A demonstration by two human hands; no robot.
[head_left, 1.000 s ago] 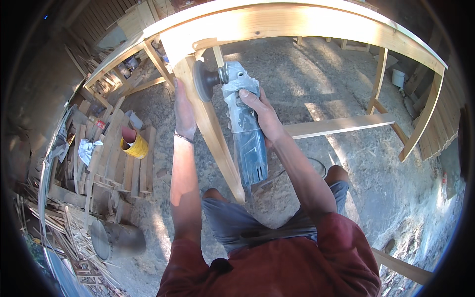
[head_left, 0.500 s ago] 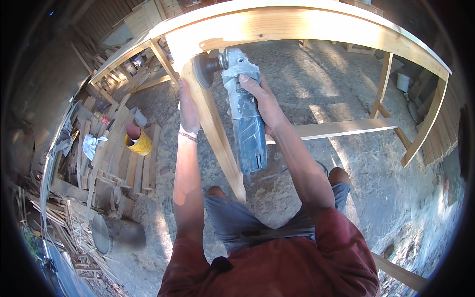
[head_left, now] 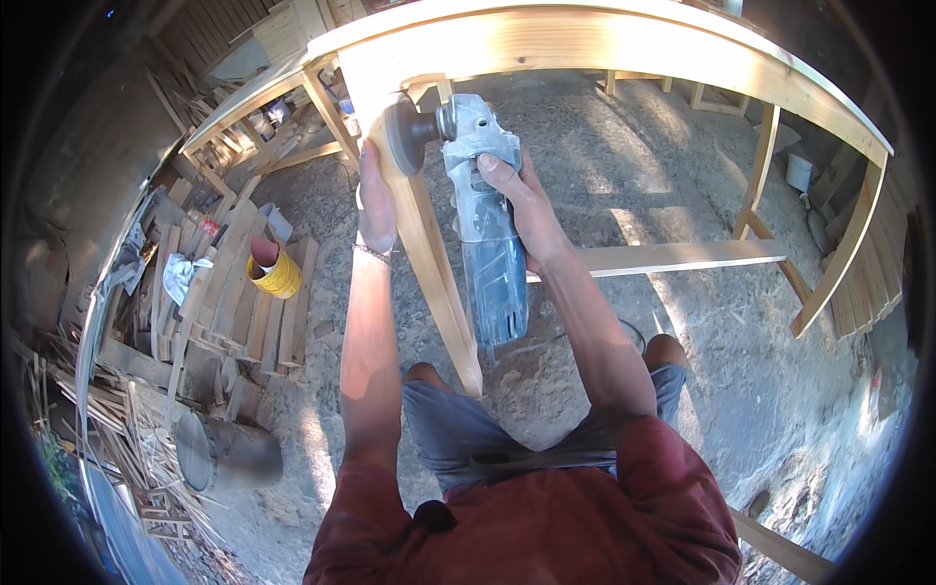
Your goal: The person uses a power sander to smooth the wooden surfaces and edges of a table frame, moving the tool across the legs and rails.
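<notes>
My right hand (head_left: 527, 203) is closed around the body of a dusty blue-and-grey angle grinder (head_left: 493, 258), its thumb lying over the upper housing. The round sanding disc (head_left: 408, 135) on the grinder's head is against the upper part of a pale wooden table leg (head_left: 436, 265). On the leg's left side my left hand (head_left: 375, 203) lies flat with fingers stretched along the wood, just below the disc. The leg slopes down from the corner of a wooden table frame (head_left: 546, 44) toward my knees. Whether the disc is spinning cannot be told.
To the left stands a stack of boards (head_left: 239, 307) with a yellow container (head_left: 277, 275) on it. Scrap wood strips and a metal drum (head_left: 229, 452) lie nearer. A wooden stretcher (head_left: 682, 256) crosses low on the right, and a white bucket (head_left: 797, 173) stands farther back.
The view has shifted slightly, and the frame's left corner sits a little farther right. The disc shows a slightly different tilt against the leg. Both hands keep nearly the same positions.
</notes>
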